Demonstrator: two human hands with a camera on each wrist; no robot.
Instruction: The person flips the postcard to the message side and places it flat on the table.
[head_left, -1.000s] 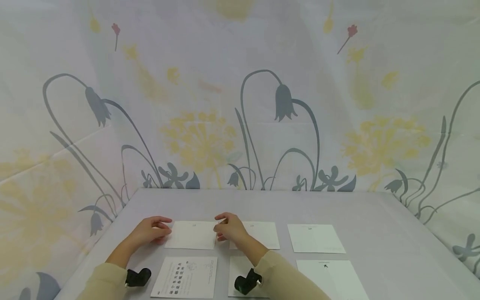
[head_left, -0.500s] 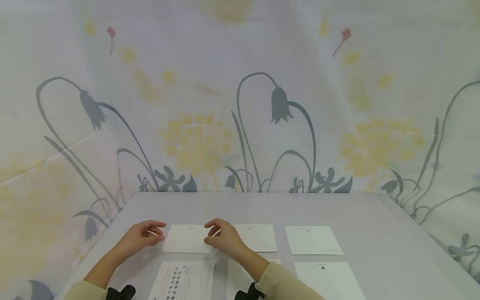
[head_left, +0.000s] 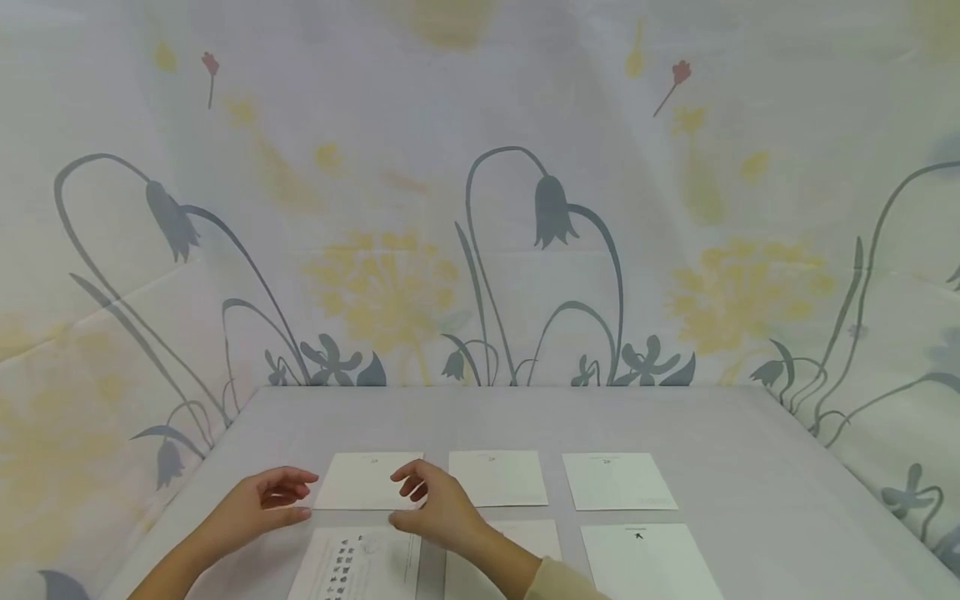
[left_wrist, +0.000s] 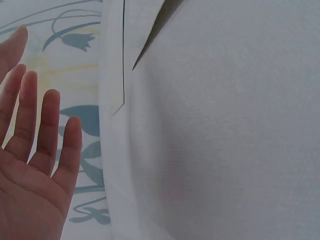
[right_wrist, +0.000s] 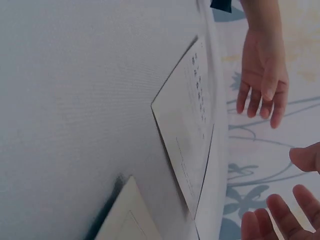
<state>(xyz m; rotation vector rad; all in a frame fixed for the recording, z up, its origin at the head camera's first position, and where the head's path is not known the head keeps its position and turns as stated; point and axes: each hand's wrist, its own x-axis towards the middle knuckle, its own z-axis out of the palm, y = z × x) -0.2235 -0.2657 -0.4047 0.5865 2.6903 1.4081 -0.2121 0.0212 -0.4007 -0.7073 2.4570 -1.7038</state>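
My left hand (head_left: pixel 258 508) hovers left of the back-left white card (head_left: pixel 356 482), its fingers loosely bent and holding nothing. Over that card's right part is my right hand (head_left: pixel 442 504), thumb apart from the fingers and likewise holding nothing. Nearer to me, the front-left card (head_left: pixel 352 567) bears dark printed characters; the bottom of the frame cuts it off. Both hands appear raised off the table in the right wrist view, where the printed card (right_wrist: pixel 182 112) lies flat. Spread fingers (left_wrist: pixel 50 125) show in the left wrist view.
Other white cards lie in two rows: back-middle (head_left: pixel 501 479), back-right (head_left: pixel 618 482), front-middle (head_left: pixel 536 537), partly behind my right forearm, and front-right (head_left: pixel 648 567). A pale cloth covers the table (head_left: pixel 735 467). Behind it hangs a flower-printed curtain (head_left: pixel 390 167).
Both hands have drawn back toward me, away from the back-left card's side edges. The cards keep their layout. The head view has shifted slightly, and the black wrist devices have left it.
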